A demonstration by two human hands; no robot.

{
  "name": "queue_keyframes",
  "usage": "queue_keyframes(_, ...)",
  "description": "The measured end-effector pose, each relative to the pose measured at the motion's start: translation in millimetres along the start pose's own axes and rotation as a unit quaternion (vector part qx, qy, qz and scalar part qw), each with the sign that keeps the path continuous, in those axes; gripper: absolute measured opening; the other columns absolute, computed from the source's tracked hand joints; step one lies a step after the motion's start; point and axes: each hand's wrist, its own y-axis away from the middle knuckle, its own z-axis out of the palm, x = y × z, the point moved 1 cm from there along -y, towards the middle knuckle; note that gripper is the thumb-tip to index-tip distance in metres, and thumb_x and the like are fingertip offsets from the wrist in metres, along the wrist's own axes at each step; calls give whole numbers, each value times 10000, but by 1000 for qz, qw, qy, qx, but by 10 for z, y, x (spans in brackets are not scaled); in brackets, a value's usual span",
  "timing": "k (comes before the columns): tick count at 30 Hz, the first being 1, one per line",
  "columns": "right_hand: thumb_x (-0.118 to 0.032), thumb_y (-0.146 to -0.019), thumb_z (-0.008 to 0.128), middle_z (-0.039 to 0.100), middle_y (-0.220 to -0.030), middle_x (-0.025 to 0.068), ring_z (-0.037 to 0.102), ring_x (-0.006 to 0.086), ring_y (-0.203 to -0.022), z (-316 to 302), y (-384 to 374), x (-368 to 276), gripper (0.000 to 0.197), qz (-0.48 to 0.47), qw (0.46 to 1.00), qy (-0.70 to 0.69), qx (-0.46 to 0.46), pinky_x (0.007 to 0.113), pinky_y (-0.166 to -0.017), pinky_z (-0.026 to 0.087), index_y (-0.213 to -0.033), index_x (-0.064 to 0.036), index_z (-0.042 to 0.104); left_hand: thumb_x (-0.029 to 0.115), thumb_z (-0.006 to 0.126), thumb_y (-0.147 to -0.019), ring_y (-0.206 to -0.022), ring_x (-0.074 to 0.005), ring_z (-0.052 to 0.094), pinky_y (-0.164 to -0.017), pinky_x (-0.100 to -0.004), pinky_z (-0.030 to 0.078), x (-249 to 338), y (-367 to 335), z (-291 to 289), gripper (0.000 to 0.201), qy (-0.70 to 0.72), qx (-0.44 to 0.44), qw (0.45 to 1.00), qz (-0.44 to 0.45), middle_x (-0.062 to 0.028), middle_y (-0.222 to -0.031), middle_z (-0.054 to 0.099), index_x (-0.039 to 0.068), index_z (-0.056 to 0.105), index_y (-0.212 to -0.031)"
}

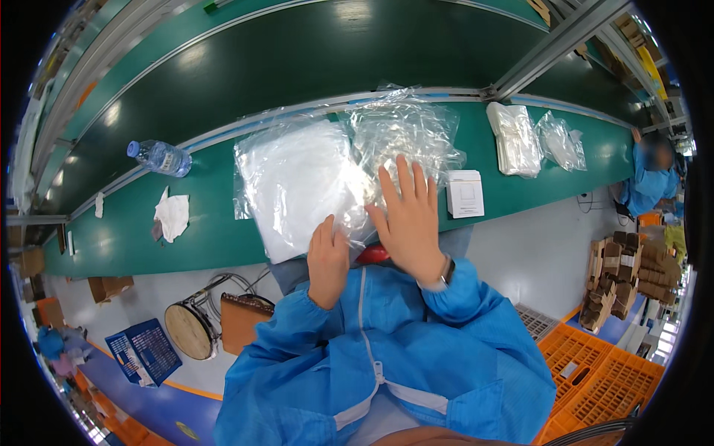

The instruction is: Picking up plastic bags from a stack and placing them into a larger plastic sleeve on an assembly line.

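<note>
A wide stack of clear plastic bags [294,182] with a whitish look lies on the green bench in front of me. My left hand [328,256] is at its near edge, fingers stretched forward and touching or just over the film. Beside it, to the right, crumpled clear plastic bags [401,130] spread toward the bench's back rail. My right hand [410,215] reaches over their near part with fingers spread and nothing held. Whether its fingertips press on the film I cannot tell. A small stack of white printed cards [465,195] sits just right of that hand.
Folded plastic bags [513,140] and a smaller crumpled bag [561,141] lie further right. At left are a water bottle [160,157] and a white cloth [172,214]. A metal post [554,52] rises behind the bench. Orange crates [573,364] stand at lower right; a co-worker [651,175] is at far right.
</note>
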Motion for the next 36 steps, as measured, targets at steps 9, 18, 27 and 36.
queue_keyframes(9, -173, -901, 711, 354, -1605, 266, 359, 483, -1457, 264, -393, 840, 631, 43, 995, 61, 71, 507, -1180, 355, -1426, 102, 493, -31, 641, -835, -1099, -405, 635, -895, -419, 575, -156, 60, -177, 227, -6, 16, 1000, -7, -253, -1219, 636, -74, 619, -1056)
queue_keyframes(18, -116, -929, 670, 508, -1500, 247, 395, 473, -1448, 80, -550, 704, 446, -98, 992, -33, 70, 526, -1166, 383, -1335, 49, 585, -50, 631, -824, -1014, -358, 647, -808, -427, 559, -315, 43, -258, 303, -15, 58, 996, -63, -182, -1081, 647, -47, 618, -1126)
queue_keyframes(27, -199, -973, 642, 516, -1492, 232, 425, 474, -1409, 365, -439, 829, 423, -44, 995, 55, 71, 553, -1178, 328, -1319, 38, 586, -42, 590, -831, -1023, -344, 635, -781, -422, 564, -466, 54, -452, 424, 5, -17, 995, -100, -182, -1107, 629, -20, 606, -1254)
queue_keyframes(36, -156, -962, 684, 728, -863, 109, 659, 210, -712, 669, 518, -384, 178, 43, 872, -482, -78, 322, -658, 512, -982, 15, 728, 24, 600, -994, -784, -277, 727, -713, -334, 584, -439, -179, -548, 165, 238, 97, 938, -234, -189, -941, 715, -46, 674, -1124)
